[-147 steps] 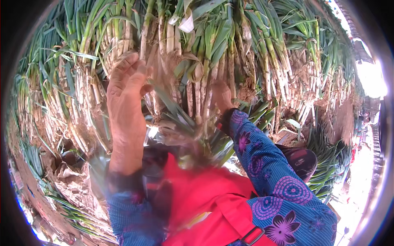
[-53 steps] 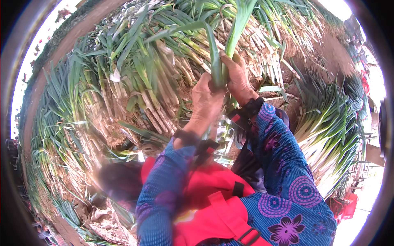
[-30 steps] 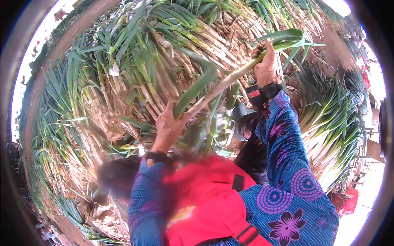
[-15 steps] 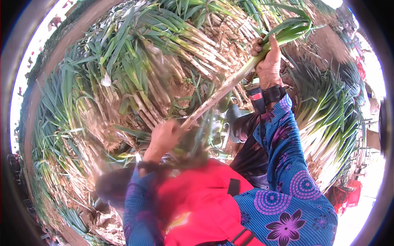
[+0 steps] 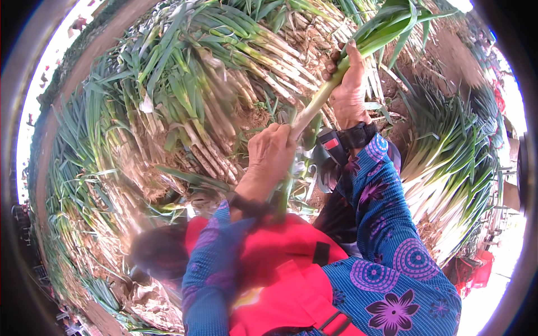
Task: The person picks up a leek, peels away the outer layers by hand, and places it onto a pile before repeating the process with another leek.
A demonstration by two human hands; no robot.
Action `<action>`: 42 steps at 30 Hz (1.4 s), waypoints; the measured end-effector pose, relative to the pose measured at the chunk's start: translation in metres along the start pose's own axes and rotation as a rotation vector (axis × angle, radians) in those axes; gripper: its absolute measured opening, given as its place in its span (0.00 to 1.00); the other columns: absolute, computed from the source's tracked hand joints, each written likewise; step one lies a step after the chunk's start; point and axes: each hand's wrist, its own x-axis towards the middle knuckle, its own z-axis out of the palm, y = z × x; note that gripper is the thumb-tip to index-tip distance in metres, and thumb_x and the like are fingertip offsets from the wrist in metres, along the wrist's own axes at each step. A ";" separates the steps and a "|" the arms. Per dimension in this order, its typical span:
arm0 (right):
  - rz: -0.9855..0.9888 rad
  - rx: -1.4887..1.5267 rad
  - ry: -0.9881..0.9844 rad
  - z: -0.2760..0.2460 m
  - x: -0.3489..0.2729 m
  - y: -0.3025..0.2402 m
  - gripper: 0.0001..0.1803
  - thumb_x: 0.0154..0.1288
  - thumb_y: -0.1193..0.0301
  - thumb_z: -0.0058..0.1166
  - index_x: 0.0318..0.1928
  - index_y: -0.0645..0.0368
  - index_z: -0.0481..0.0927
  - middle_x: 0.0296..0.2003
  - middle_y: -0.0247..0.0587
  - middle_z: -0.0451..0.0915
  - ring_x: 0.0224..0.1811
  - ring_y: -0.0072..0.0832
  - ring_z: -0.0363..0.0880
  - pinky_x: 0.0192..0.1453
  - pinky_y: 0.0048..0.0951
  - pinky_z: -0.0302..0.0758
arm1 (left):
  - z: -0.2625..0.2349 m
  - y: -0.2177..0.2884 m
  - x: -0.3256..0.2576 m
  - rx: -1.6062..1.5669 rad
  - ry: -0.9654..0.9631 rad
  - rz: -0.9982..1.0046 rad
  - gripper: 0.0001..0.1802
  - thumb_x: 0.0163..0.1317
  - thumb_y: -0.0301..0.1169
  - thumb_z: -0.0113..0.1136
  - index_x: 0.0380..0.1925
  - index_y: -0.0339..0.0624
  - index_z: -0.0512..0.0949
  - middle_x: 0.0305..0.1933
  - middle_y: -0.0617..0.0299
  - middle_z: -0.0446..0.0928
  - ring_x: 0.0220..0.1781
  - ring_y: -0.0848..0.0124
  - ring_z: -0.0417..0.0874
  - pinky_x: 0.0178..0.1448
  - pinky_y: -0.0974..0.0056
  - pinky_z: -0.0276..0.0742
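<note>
A long green onion (image 5: 310, 113) slants up to the right in front of me, its pale stem low and its green leaves fanned out at the upper right. My right hand (image 5: 348, 92) is wrapped round the upper stem, just below the leaves. Closed at the lower stem is my left hand (image 5: 269, 154), its knuckles upward; it hides the root end. Below its fingers hangs a blurred green strip (image 5: 286, 187), and whether that hand grips it too cannot be made out.
Large piles of green onions (image 5: 185, 95) cover the ground ahead and to the left. Another heap of cleaner, whiter-stemmed onions (image 5: 448, 168) lies to the right. Crumpled pale sacking (image 5: 151, 305) sits at the lower left. Loose leaves and soil lie between the piles.
My left hand has moved up and right, closer to my right hand. My right hand has shifted slightly left and down, with the green onion's leaves now spread wider.
</note>
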 end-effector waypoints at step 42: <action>0.231 0.646 -0.949 -0.024 0.009 -0.061 0.17 0.65 0.65 0.55 0.45 0.67 0.70 0.25 0.33 0.66 0.17 0.18 0.63 0.22 0.23 0.64 | -0.066 -0.038 -0.029 -0.761 -0.547 -0.340 0.23 0.69 0.39 0.52 0.60 0.40 0.71 0.59 0.52 0.74 0.58 0.65 0.75 0.60 0.65 0.72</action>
